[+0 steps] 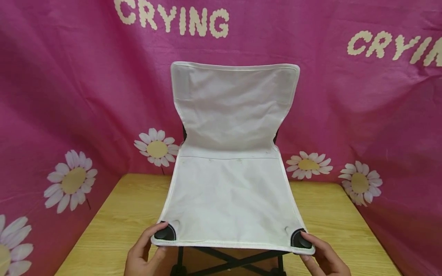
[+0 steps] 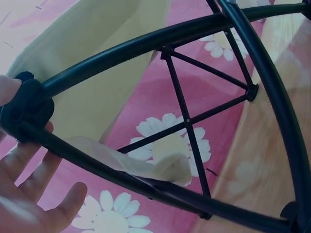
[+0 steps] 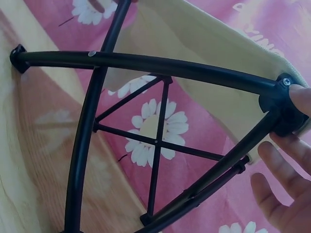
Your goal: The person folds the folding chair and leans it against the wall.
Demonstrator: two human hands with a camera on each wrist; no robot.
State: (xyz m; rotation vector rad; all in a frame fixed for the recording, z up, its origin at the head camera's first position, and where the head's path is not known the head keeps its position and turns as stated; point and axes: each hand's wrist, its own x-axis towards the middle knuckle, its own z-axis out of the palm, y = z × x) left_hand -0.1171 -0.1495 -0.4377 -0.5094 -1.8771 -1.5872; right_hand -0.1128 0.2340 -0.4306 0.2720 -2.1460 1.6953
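Note:
A folding chair (image 1: 231, 195) with a white fabric seat and back stands unfolded, facing me. Black crossed tubes (image 1: 238, 261) show beneath its seat. At the front left corner my left hand (image 1: 143, 251) pinches the black corner piece (image 1: 166, 232), thumb and fingers on opposite sides. My right hand (image 1: 324, 255) grips the matching black corner piece (image 1: 301, 239) at the front right. In the left wrist view, the left hand (image 2: 34, 189) holds the plastic joint (image 2: 26, 109) where two tubes meet. The right wrist view shows the right hand (image 3: 286, 184) at the other joint (image 3: 282, 107).
The chair stands on a light wooden table (image 1: 103, 222). Behind and on both sides hangs a pink curtain (image 1: 86, 96) printed with white daisies and the word "CRYING". The curtain meets the table's back edge close behind the chair.

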